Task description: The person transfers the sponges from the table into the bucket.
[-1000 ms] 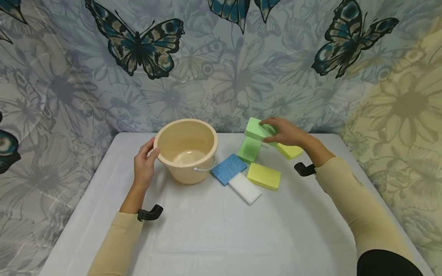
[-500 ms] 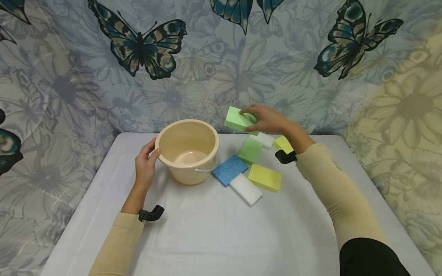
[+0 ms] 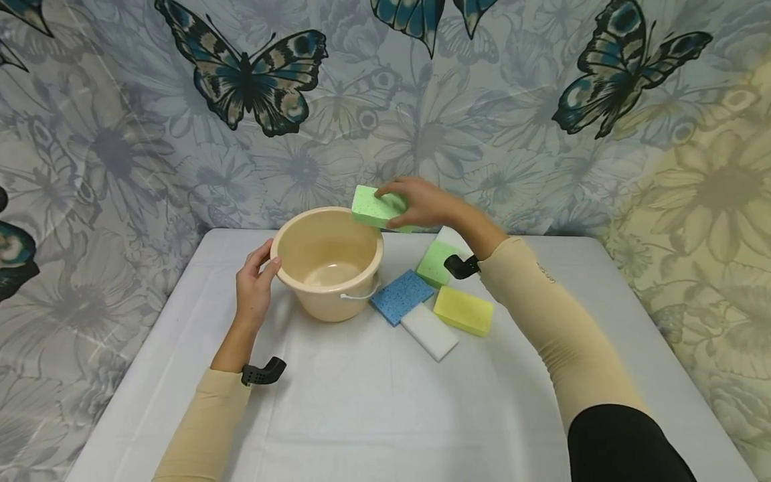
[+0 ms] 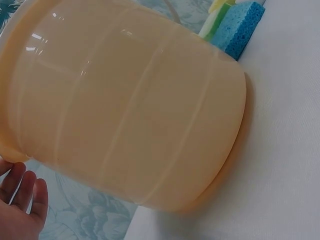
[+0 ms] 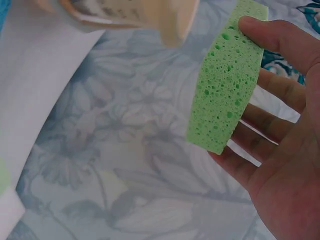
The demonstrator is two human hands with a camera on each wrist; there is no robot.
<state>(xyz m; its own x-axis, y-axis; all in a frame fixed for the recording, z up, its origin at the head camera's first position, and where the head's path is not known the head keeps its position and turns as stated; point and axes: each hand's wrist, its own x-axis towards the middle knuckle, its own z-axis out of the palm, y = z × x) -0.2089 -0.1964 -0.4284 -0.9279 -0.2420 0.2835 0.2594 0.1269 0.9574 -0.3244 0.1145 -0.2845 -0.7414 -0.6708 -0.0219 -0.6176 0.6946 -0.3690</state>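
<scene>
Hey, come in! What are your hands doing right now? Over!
Right hand holds green sponge over bucket rim. Left hand steadies bucket. Nothing in the way.

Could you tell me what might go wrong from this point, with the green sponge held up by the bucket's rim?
1. The right hand holds the green sponge over the far rim of the bucket, not its middle; let go here, it might catch the rim and fall outside.
2. The left hand only rests against the bucket's side, so a knock from the sponge or hand could shift it.
3. The right forearm passes over the other sponges and might brush them.
</scene>
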